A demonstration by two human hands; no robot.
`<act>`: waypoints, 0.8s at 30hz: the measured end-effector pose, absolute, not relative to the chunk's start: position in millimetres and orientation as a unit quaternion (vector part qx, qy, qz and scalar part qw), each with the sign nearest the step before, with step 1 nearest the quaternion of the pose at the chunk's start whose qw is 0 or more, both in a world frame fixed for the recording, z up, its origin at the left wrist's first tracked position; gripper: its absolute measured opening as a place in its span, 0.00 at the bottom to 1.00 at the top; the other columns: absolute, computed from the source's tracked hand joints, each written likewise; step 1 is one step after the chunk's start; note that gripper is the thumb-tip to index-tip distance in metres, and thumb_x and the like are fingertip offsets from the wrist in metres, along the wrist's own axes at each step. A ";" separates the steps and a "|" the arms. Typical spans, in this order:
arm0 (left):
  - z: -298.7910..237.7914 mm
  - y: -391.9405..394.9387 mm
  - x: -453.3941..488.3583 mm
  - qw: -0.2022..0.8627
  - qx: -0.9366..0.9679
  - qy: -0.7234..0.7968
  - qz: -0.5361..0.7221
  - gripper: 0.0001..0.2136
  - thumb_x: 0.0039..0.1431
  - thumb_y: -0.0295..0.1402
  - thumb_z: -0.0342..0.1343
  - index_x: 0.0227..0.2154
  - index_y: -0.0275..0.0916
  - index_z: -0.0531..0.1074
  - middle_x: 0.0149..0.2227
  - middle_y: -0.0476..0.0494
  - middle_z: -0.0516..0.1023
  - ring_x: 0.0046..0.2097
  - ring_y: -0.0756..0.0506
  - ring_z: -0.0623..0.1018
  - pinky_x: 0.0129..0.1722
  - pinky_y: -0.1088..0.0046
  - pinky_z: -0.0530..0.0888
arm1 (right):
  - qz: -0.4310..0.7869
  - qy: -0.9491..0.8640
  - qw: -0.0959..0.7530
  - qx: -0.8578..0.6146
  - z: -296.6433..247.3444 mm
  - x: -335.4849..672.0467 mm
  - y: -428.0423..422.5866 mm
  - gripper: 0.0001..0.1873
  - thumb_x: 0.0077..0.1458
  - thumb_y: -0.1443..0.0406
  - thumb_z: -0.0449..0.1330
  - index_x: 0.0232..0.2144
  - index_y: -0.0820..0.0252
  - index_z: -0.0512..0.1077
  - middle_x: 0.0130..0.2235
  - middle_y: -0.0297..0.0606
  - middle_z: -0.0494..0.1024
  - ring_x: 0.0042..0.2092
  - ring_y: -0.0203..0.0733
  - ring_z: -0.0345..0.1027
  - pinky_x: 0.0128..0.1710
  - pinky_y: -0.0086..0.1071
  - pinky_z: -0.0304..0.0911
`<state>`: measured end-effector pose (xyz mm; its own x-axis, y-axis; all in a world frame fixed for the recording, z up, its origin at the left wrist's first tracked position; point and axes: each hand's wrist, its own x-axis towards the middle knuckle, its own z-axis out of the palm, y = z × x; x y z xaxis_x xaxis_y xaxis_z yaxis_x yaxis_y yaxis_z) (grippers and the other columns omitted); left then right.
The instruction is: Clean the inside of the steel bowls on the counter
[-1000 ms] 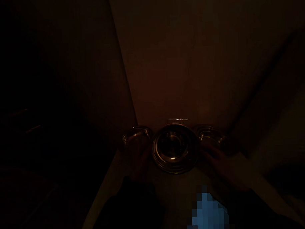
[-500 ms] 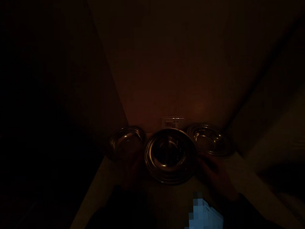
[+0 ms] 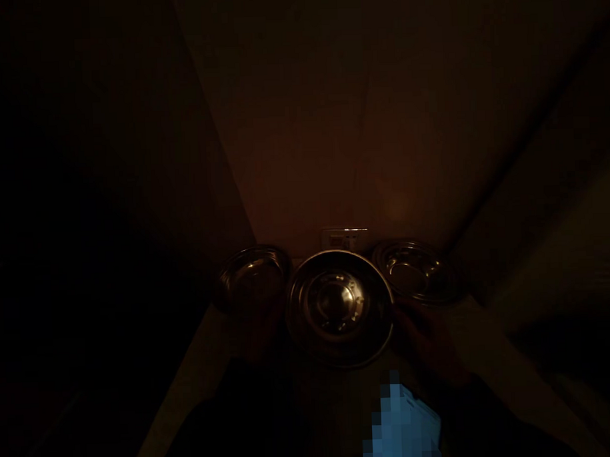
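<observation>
In the dim light, a round, shiny metal bowl (image 3: 338, 307) is in the middle, its hollow inside facing me. My right hand (image 3: 423, 334) grips its right rim, fingers closed against the edge. At the opposite side, my left hand (image 3: 263, 326) is closed around the bowl's left edge, though darkness hides most of its fingers. Behind my left hand lies one wide-rimmed metal dish (image 3: 254, 277). Another such dish (image 3: 411, 273) rests behind my right hand.
All this is over a pale narrow table (image 3: 177, 373) against a wall. A wall socket plate (image 3: 344, 239) sits just behind the bowl. Near the front, a lit phone-like screen (image 3: 406, 425) shows, blurred into blocks.
The metal piece between my hands showed stepped rings before; now a deeper hollow with a thin rim faces me. Both hands stay at its sides. The view has shifted slightly.
</observation>
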<state>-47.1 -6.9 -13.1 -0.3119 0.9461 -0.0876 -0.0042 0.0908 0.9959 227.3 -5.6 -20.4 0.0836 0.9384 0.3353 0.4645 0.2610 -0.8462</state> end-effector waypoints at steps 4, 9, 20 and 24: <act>-17.7 -5.7 -48.5 0.439 0.395 0.592 0.549 0.23 0.54 0.47 0.55 0.48 0.39 0.75 0.57 0.39 0.74 0.61 0.38 0.69 0.61 0.59 0.64 | 0.259 -0.631 0.470 -0.560 -21.2 228.2 -4.7 0.20 0.54 0.49 0.57 0.35 0.56 0.79 0.35 0.43 0.82 0.38 0.51 0.75 0.37 0.41 0.70; -22.2 -4.9 -49.8 0.431 0.404 0.600 0.539 0.23 0.53 0.48 0.56 0.47 0.39 0.76 0.55 0.39 0.76 0.59 0.37 0.70 0.61 0.57 0.64 | 0.266 -0.626 0.464 -0.567 -22.0 227.7 -4.3 0.21 0.55 0.48 0.56 0.34 0.56 0.79 0.35 0.43 0.82 0.38 0.52 0.75 0.38 0.43 0.70; -14.8 -5.4 -46.4 0.403 0.411 0.643 0.505 0.21 0.53 0.46 0.56 0.43 0.36 0.78 0.50 0.37 0.79 0.56 0.37 0.74 0.60 0.57 0.65 | 0.285 -0.626 0.458 -0.563 -23.7 225.9 -1.5 0.22 0.57 0.50 0.55 0.42 0.57 0.78 0.43 0.44 0.81 0.45 0.52 0.74 0.46 0.45 0.69; -18.1 -4.1 -47.3 0.406 0.386 0.659 0.502 0.20 0.54 0.44 0.56 0.44 0.36 0.78 0.50 0.37 0.79 0.56 0.37 0.74 0.59 0.56 0.66 | 0.282 -0.627 0.460 -0.561 -27.7 225.9 1.4 0.22 0.57 0.50 0.55 0.45 0.56 0.77 0.48 0.44 0.79 0.49 0.52 0.73 0.51 0.47 0.66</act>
<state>-47.3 -4.1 -18.1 -0.3712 0.9167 -0.1478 0.1015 0.1983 0.9749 225.9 1.4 -27.7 0.0530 0.9642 0.2599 0.4447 0.2102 -0.8707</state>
